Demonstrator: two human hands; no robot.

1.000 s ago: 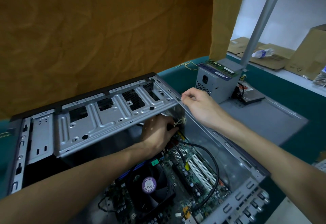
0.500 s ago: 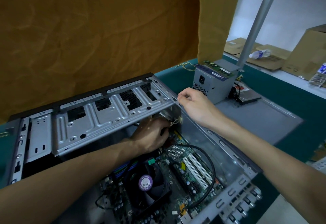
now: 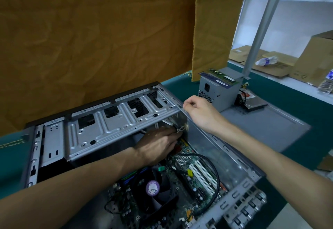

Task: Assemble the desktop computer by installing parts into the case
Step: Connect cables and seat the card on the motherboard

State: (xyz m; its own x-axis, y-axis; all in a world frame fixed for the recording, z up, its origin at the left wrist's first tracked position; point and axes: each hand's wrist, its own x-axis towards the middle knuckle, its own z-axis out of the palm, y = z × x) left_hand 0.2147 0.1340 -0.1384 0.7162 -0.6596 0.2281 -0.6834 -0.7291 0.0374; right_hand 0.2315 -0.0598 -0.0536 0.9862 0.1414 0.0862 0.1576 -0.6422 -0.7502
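Observation:
An open grey computer case (image 3: 239, 158) lies on the green table. Its silver drive cage (image 3: 111, 126) is swung up at the far side. The motherboard (image 3: 187, 178) with a black fan (image 3: 153, 189) and a black cable (image 3: 214, 171) lies inside. My left hand (image 3: 158, 146) reaches under the cage; its fingertips are at pale wires (image 3: 180, 129) in the corner, and I cannot see whether they hold anything. My right hand (image 3: 200, 113) grips the upper corner of the case wall with curled fingers.
A grey power supply (image 3: 216, 90) stands beyond the case with a memory stick (image 3: 223, 75) on top. A flat drive (image 3: 255, 102) and the grey side panel (image 3: 266, 126) lie to the right. A brown cloth hangs behind. Cardboard boxes (image 3: 317, 57) sit far right.
My left hand has pushed deeper under the drive cage toward the corner wires. My right hand keeps its hold on the case corner.

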